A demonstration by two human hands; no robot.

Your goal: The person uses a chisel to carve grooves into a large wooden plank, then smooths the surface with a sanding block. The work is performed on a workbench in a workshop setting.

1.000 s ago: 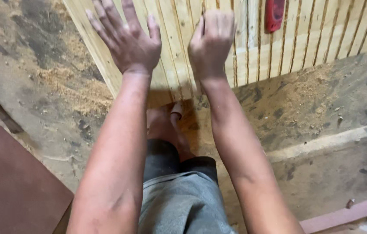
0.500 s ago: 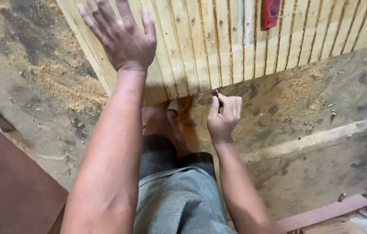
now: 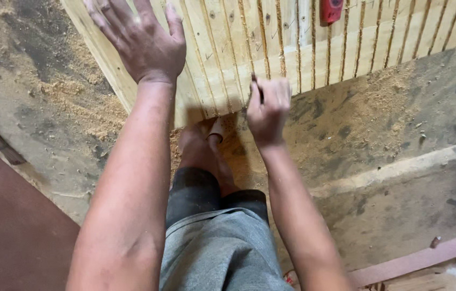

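A row of pale wooden slats (image 3: 292,48) stands on edge, side by side, across the top of the view. My left hand (image 3: 139,40) lies flat on the leftmost slats with its fingers spread. My right hand (image 3: 267,108) is closed around a thin dark pencil (image 3: 256,85) whose tip points at the lower edge of a slat near the middle. Short pencil marks show on several slat faces. My foot (image 3: 198,143) in a sandal rests on the floor just under the slats.
A red tool (image 3: 331,9) lies on the slats at the top. Sawdust (image 3: 77,108) covers the concrete floor. A dark reddish board (image 3: 7,231) is at the lower left, and a raised concrete ledge (image 3: 400,167) runs at the right.
My right hand came off the slats, dropped low with the pencil pinched in it, and has now risen back to the slats' lower edge. My left hand stayed pressed flat.
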